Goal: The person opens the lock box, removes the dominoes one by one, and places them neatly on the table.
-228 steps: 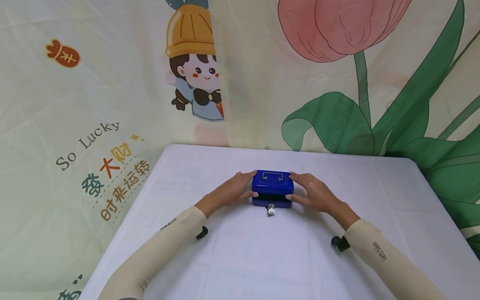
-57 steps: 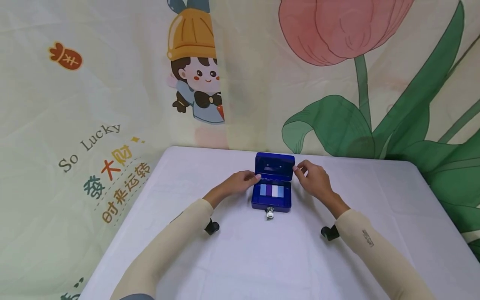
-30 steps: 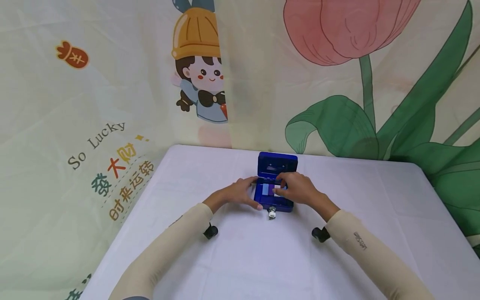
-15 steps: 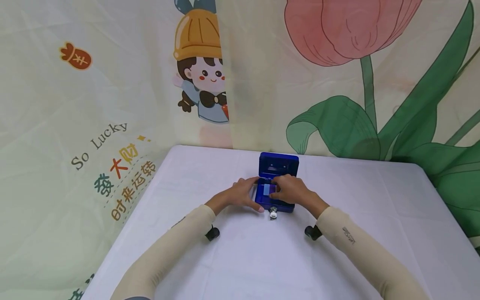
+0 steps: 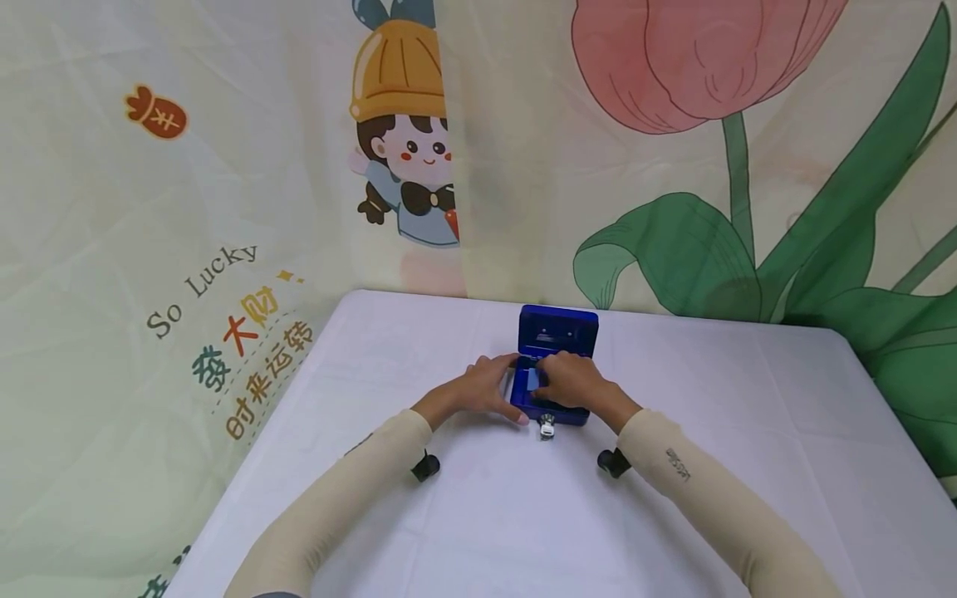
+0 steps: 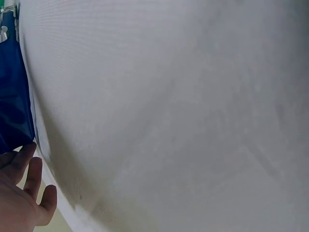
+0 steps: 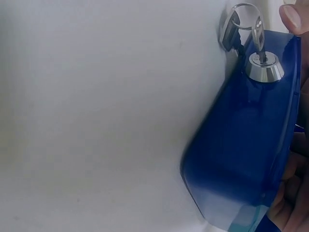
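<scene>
One left hand [image 5: 482, 386], fingers spread, touches blue rectangular metal box [image 5: 557, 342]; right hand [image 5: 574, 380] curls inside, grip hidden. Likely stiff, slick; steady its sides.

We log a small, glossy blue metal box [image 5: 564, 415], base flat on the white surface [image 5: 486, 515], close to the far edge and well away from both far corners. We find its long side roughly parallel to that edge. Lid [image 5: 557, 328] open, standing up from the rear, inner face toward us, two small fittings on it. Front wall: round silver lock [image 7: 266, 72], key [image 7: 259, 36] inserted, second key [image 7: 231, 31] hanging from the shared ring [image 7: 246, 5]. Inside, we make out a light-blue piece [image 5: 532, 379] toward the left end; much of the interior is hidden from us.
</scene>
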`<state>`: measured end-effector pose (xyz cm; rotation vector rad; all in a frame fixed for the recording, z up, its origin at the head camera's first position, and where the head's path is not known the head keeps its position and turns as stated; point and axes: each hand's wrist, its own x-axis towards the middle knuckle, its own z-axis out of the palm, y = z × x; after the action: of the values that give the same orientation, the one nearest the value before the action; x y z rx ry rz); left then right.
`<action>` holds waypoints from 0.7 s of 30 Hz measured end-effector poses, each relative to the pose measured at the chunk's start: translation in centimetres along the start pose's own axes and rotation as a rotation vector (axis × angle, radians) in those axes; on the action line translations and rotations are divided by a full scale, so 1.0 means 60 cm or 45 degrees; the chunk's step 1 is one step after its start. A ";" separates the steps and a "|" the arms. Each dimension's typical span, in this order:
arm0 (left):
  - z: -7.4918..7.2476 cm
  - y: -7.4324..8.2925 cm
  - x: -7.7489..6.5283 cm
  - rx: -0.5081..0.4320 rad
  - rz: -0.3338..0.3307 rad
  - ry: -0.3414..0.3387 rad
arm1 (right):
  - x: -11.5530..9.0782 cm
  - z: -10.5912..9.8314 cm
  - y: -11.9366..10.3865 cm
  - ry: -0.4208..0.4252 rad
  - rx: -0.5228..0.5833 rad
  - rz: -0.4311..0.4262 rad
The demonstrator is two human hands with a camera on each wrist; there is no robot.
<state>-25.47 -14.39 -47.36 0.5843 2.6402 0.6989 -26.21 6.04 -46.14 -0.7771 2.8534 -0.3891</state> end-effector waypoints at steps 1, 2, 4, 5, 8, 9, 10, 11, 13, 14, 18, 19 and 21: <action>0.000 0.000 0.000 0.000 0.001 0.003 | 0.000 0.000 -0.001 0.001 -0.002 0.003; 0.000 0.000 0.001 0.003 0.000 0.005 | 0.001 0.000 -0.001 0.000 -0.004 0.006; 0.000 0.001 0.001 0.008 0.002 0.010 | 0.002 -0.001 -0.003 0.002 -0.009 0.011; -0.001 0.001 0.002 0.009 0.005 0.014 | 0.002 -0.002 -0.003 0.001 -0.009 0.016; -0.001 0.002 0.001 0.016 0.013 0.024 | 0.003 -0.002 -0.005 -0.001 -0.014 0.025; -0.002 0.002 0.001 0.015 0.017 0.027 | 0.003 -0.002 -0.006 0.000 -0.018 0.026; -0.002 0.002 0.000 0.012 0.020 0.029 | 0.003 -0.002 -0.006 0.001 -0.021 0.027; -0.002 0.003 0.000 0.013 0.022 0.028 | 0.003 -0.002 -0.007 0.003 -0.023 0.028; -0.003 0.004 0.000 0.016 0.028 0.027 | 0.003 -0.001 -0.007 0.009 -0.024 0.026; -0.003 0.004 -0.001 0.014 0.029 0.026 | 0.003 -0.001 -0.008 0.011 -0.021 0.023; -0.003 0.005 -0.001 0.011 0.028 0.027 | 0.002 -0.001 -0.010 0.018 0.000 0.006; -0.003 0.005 -0.001 0.011 0.025 0.028 | 0.002 -0.001 -0.010 0.020 0.007 0.001; -0.002 0.005 -0.001 0.012 0.021 0.030 | 0.003 0.000 -0.011 0.020 0.014 -0.006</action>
<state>-25.41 -14.24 -47.09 0.6049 2.6648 0.7030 -26.03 5.38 -45.96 -0.7827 2.8624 -0.4128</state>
